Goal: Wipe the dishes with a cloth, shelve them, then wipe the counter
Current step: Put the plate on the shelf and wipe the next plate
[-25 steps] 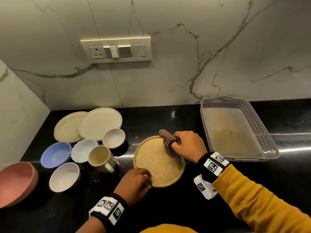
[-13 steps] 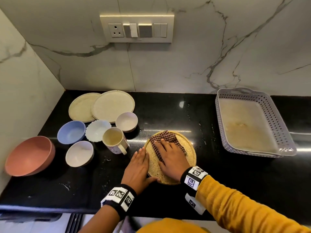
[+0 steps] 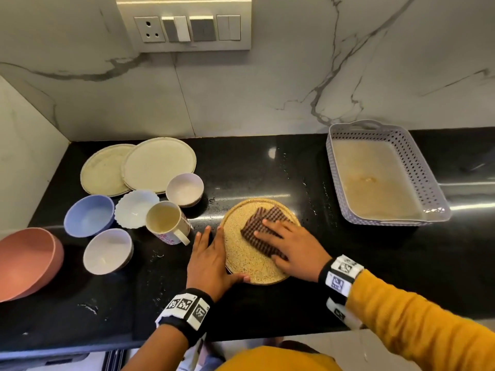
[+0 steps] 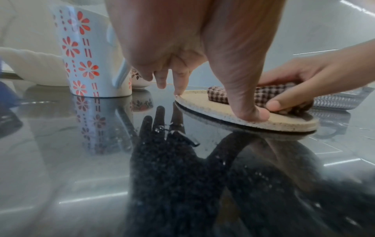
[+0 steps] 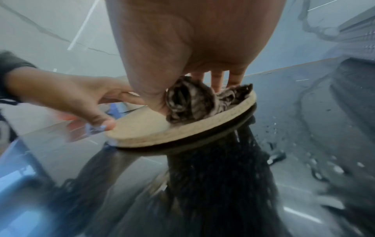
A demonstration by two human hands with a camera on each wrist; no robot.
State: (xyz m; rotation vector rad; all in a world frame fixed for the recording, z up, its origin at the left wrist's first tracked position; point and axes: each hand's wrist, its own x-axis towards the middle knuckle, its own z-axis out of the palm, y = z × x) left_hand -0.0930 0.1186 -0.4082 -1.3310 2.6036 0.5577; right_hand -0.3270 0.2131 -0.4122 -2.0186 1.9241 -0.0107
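Right hand (image 5: 182, 48) pressing down on bunched checked cloth (image 5: 194, 102), straight fingertips (image 5: 217, 81) showing past it. Cloth on far half of plate (image 5: 154, 129). Plate flat on wet black counter (image 5: 304, 144). Left hand (image 5: 67, 94) at plate's left edge, thumb on rim, fingers stretched along that edge. Water droplets on counter right of plate.

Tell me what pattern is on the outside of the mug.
Red-orange flowers with short dashes on a white mug, clearest in the left wrist view.
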